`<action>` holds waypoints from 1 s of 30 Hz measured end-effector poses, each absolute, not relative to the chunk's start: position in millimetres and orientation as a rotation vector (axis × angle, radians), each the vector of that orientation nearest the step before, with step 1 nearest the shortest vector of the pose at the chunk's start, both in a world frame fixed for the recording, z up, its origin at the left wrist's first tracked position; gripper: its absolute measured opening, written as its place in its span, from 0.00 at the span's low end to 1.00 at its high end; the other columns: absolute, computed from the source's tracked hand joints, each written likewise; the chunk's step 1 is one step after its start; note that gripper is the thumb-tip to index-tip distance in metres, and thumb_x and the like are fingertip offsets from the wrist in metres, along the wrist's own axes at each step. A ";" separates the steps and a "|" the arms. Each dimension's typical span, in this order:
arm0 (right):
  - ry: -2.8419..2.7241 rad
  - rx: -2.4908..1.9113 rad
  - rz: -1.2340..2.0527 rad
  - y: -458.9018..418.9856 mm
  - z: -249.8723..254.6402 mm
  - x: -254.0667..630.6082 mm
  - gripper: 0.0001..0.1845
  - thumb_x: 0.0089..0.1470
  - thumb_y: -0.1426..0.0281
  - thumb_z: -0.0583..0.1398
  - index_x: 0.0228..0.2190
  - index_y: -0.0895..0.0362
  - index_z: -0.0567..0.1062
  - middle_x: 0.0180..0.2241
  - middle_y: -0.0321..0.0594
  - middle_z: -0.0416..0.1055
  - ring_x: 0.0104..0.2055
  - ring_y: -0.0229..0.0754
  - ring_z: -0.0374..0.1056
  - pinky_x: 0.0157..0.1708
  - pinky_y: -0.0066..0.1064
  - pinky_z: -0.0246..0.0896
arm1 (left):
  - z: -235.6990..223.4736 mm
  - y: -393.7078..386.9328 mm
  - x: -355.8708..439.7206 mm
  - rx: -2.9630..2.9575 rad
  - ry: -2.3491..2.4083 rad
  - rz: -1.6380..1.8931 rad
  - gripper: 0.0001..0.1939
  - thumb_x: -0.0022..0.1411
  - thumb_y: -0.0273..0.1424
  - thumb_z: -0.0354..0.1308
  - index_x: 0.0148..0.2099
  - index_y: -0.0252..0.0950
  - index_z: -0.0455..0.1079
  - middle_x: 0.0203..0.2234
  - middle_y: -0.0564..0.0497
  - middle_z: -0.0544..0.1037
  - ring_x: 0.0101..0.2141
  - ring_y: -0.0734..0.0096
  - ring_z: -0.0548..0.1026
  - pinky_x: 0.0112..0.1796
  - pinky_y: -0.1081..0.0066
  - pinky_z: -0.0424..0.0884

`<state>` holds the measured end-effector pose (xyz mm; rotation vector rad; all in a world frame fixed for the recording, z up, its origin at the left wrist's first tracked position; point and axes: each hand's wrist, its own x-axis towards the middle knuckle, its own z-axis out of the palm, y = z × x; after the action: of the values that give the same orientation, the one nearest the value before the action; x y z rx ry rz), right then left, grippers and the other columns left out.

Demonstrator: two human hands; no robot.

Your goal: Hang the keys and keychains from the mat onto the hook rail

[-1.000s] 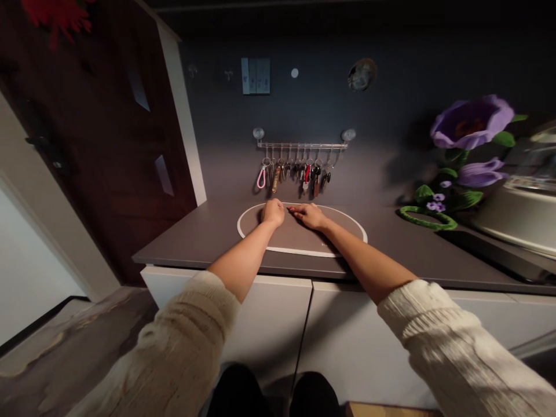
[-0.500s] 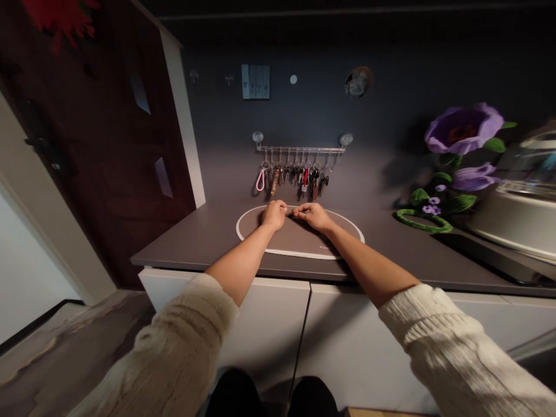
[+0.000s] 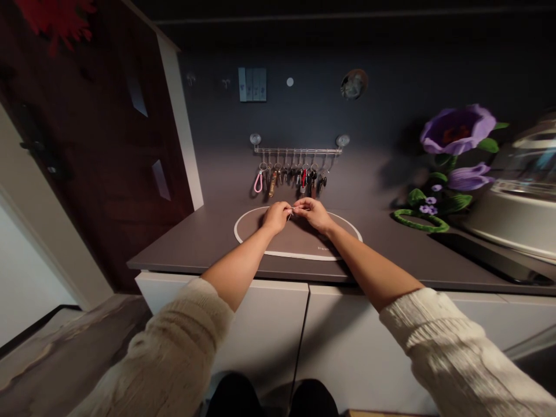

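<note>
Above the brown mat [image 3: 299, 240] with a white rim, my left hand [image 3: 277, 218] is closed in a pinch, its fingertips meeting those of the other hand. My right hand [image 3: 313, 214] pinches from the other side, thumb and forefinger pressed together. Between the fingertips shows a thin, pale, shiny piece [image 3: 290, 215], too small to name and mostly hidden by the fingers. Just behind both hands, several keys and key rings [image 3: 303, 176] hang from a clear hook rail [image 3: 299, 151] on the wall, with a pink loop [image 3: 258, 182] at its left end.
The mat lies on a dark grey countertop [image 3: 186, 237] over white cabinet doors [image 3: 256, 324]. To the right stand purple felt-like flowers [image 3: 458, 130] with a green ring base [image 3: 421, 227], beside a white, clear-topped appliance [image 3: 512, 223]. A dark red door [image 3: 104, 145] is at the left.
My fingertips have come closer together, and a thin shiny piece now shows between them. The whole view has shifted slightly.
</note>
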<state>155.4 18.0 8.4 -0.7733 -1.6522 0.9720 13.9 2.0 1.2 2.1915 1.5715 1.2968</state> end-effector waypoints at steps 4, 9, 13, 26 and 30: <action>-1.596 -0.754 0.972 20.2 7.3 155.1 0.13 0.35 0.72 0.64 0.27 0.59 0.69 0.23 0.33 0.69 0.26 0.32 0.64 0.31 0.25 0.60 | 3.0 -0.2 15.3 2.142 1.552 1.379 0.08 0.56 0.28 0.51 0.33 0.34 0.72 0.30 0.49 0.76 0.32 0.72 0.71 0.38 0.72 0.64; -1.623 -0.760 0.930 22.9 4.8 156.0 0.13 0.36 0.66 0.64 0.26 0.59 0.69 0.22 0.33 0.67 0.24 0.31 0.61 0.29 0.25 0.57 | 4.2 -0.8 17.0 2.035 1.397 1.517 0.07 0.55 0.26 0.51 0.31 0.33 0.70 0.25 0.50 0.75 0.28 0.74 0.71 0.34 0.73 0.66; -1.636 -0.789 0.921 24.0 3.6 155.6 0.14 0.36 0.63 0.64 0.24 0.60 0.70 0.22 0.33 0.66 0.24 0.31 0.59 0.27 0.25 0.55 | 5.9 -0.7 18.6 1.937 1.314 1.631 0.05 0.54 0.24 0.53 0.30 0.32 0.70 0.26 0.50 0.76 0.29 0.74 0.71 0.35 0.73 0.66; -1.509 -0.647 1.052 17.8 11.2 161.8 0.18 0.34 0.60 0.65 0.24 0.59 0.68 0.22 0.30 0.63 0.26 0.29 0.58 0.30 0.24 0.54 | 3.6 4.1 20.7 1.924 1.252 1.724 0.06 0.56 0.27 0.51 0.32 0.31 0.69 0.27 0.49 0.75 0.29 0.74 0.71 0.34 0.74 0.65; -1.400 -0.594 1.121 16.8 16.3 169.4 0.20 0.32 0.59 0.66 0.24 0.59 0.67 0.22 0.31 0.64 0.26 0.30 0.60 0.32 0.26 0.57 | -2.0 4.5 20.3 2.095 1.307 1.639 0.08 0.57 0.28 0.50 0.31 0.32 0.69 0.27 0.49 0.74 0.30 0.73 0.70 0.35 0.73 0.64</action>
<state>169.4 16.8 16.3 -0.5939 -1.3995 1.1212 20.3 4.5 -2.0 2.0955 1.3067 1.6393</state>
